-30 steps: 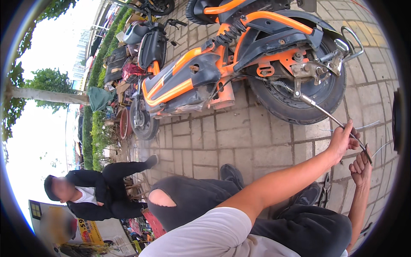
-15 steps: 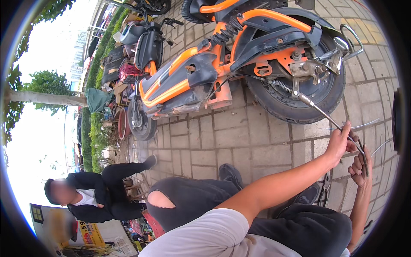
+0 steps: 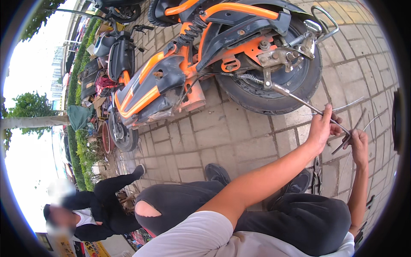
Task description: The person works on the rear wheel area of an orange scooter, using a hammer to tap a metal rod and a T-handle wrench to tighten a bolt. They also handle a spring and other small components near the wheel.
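My left hand (image 3: 322, 130) is closed round the shaft of a long metal T-handle socket wrench (image 3: 299, 102). The wrench's far end meets the brake arm (image 3: 268, 84) by the rear wheel of an orange and black electric scooter (image 3: 150, 81). At the near end my right hand (image 3: 358, 147) has its fingers pinched at the crossbar, which slants out on both sides of them. A ribbed spring boot (image 3: 250, 78) and a black cable run to the brake arm. The socket itself is too small to make out.
Thin wires (image 3: 372, 122) lie on the brick paving beside my right hand. Pliers (image 3: 316, 175) rest by my shoe (image 3: 299, 182). A person in black (image 3: 107, 205) sits at the left. Another scooter (image 3: 122, 55) and piled goods stand beyond.
The crossbar has turned about the shaft, and my right hand has shifted its hold toward the crossbar's middle. My left hand stays on the shaft. The view has moved slightly.
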A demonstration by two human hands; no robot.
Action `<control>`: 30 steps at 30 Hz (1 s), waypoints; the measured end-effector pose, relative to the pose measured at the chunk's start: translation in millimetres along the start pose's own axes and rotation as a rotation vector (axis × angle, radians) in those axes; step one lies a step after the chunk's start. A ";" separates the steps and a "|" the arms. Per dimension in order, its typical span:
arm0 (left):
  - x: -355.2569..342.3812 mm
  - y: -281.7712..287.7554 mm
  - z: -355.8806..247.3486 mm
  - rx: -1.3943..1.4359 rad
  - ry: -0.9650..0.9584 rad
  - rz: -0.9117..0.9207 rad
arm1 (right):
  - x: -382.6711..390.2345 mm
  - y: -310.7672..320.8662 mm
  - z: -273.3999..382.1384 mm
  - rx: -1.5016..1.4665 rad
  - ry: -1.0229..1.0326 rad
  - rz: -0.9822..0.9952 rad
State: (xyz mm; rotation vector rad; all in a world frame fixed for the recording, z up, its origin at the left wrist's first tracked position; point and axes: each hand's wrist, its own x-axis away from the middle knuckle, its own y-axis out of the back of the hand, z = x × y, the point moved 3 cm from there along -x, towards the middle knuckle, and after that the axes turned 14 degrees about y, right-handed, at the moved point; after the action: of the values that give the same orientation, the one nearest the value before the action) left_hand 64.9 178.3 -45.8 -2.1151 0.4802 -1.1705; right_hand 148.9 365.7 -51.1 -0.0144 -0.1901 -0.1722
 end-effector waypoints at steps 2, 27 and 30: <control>2.7 -0.8 -3.7 0.029 -0.011 0.011 | 4.3 -27.3 -3.1 -0.613 -0.535 -0.325; 10.2 -0.8 -14.7 -0.034 -0.049 -0.108 | -5.5 -10.2 5.6 -0.106 0.114 -0.016; 8.4 -4.8 -17.5 -0.032 -0.097 -0.073 | -6.4 -34.0 -4.8 -0.984 -0.501 -0.045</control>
State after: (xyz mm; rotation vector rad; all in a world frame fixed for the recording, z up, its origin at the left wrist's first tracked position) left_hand 54.5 170.2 -30.7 -2.2220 0.3820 -1.1007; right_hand 137.7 333.1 -57.1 -1.0407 -0.5901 -0.2922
